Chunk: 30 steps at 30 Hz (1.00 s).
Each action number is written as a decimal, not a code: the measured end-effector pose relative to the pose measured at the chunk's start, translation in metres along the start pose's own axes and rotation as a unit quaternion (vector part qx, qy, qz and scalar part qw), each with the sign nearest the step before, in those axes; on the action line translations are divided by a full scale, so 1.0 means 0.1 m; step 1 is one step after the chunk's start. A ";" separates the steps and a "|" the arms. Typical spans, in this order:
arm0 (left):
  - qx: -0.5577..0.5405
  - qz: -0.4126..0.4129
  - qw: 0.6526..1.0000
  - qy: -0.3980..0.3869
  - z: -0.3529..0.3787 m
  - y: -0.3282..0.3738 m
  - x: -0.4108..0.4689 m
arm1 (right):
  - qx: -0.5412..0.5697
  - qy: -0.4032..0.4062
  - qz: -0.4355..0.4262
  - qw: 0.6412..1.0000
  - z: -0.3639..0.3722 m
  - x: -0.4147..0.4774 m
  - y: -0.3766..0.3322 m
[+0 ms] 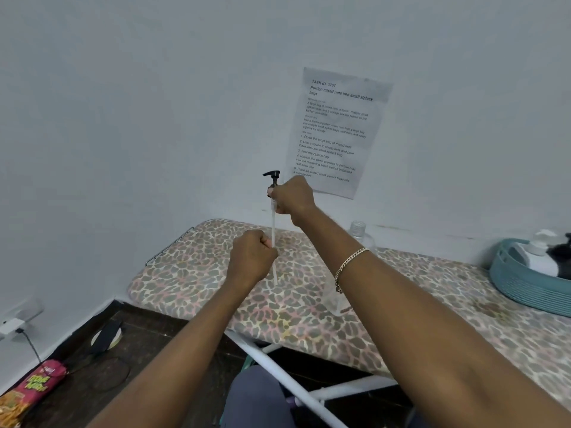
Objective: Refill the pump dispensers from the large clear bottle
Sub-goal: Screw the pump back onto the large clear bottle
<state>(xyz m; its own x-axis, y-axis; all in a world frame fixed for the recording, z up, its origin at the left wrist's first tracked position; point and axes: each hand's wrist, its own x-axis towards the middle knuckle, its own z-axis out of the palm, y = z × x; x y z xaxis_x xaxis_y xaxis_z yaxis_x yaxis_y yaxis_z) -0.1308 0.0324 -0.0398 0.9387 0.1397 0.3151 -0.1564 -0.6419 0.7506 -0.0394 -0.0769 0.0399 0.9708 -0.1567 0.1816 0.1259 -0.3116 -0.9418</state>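
Here I see the pump head [273,177] held above the ironing board [200,273]: my right hand [293,196] grips its collar and my left hand [251,257] clenches its tube [273,220]. The uncapped clear bottle [358,231] stands at the board's far edge, and a teal basket [509,291] (white dispenser [537,250] inside) sits at its right end. A sheet [336,131] above the board reads "Portion mixed nuts into small ziplock bags".

Home room, used as a makeshift workstation. Leopard-print ironing board [200,273] against white wall [154,103]; instruction sheet [336,131] above the board, snack packet [43,381] on floor [148,335] below-left.

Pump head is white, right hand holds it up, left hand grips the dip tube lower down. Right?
No: the head view shows the pump head is black, not white. The right hand holds it up, and the left hand grips the dip tube lower down.
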 end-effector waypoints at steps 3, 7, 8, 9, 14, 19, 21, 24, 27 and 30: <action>-0.017 0.039 0.999 0.010 -0.06 0.23 0.00 | -0.014 0.020 -0.044 0.999 -0.26 -0.10 -0.28; -0.048 0.077 0.996 0.005 -0.11 0.51 -0.02 | -0.022 0.031 -0.094 0.995 -0.67 -0.25 -0.58; -0.059 0.081 0.995 0.005 -0.10 0.57 -0.04 | -0.024 0.032 -0.106 0.994 -0.77 -0.30 -0.64; -0.071 0.084 0.994 0.005 -0.10 0.62 -0.06 | -0.023 0.033 -0.116 0.992 -0.86 -0.32 -0.69; -0.099 0.099 0.990 -0.001 0.00 0.86 -0.23 | 0.000 0.049 -0.157 0.986 -1.27 -0.46 -0.85; -0.081 0.097 0.992 -0.024 0.13 0.95 -0.37 | 0.022 0.076 -0.191 0.978 -1.62 -0.63 -0.96; -0.057 0.092 0.993 -0.042 0.19 0.97 -0.41 | 0.032 0.082 -0.207 0.974 -1.73 -0.68 -0.99; -0.030 0.087 0.993 -0.070 0.28 1.03 -0.47 | 0.039 0.093 -0.231 0.968 -1.90 -0.74 -1.00; -0.018 0.079 0.992 -0.096 0.36 1.05 -0.50 | 0.041 0.104 -0.238 0.965 -2.04 -0.80 -0.98; 0.001 0.085 0.991 -0.107 0.44 1.06 -0.54 | 0.050 0.111 -0.233 0.965 -2.14 -0.83 -0.93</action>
<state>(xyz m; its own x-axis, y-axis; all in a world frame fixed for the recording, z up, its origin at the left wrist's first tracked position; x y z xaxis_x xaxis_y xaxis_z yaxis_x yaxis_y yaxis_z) -0.1846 -0.0759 -0.0031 0.9423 -0.1330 0.3072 -0.3179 -0.6433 0.6965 -0.1753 -0.2356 0.1731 0.7377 -0.2220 0.6375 0.5682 -0.3057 -0.7640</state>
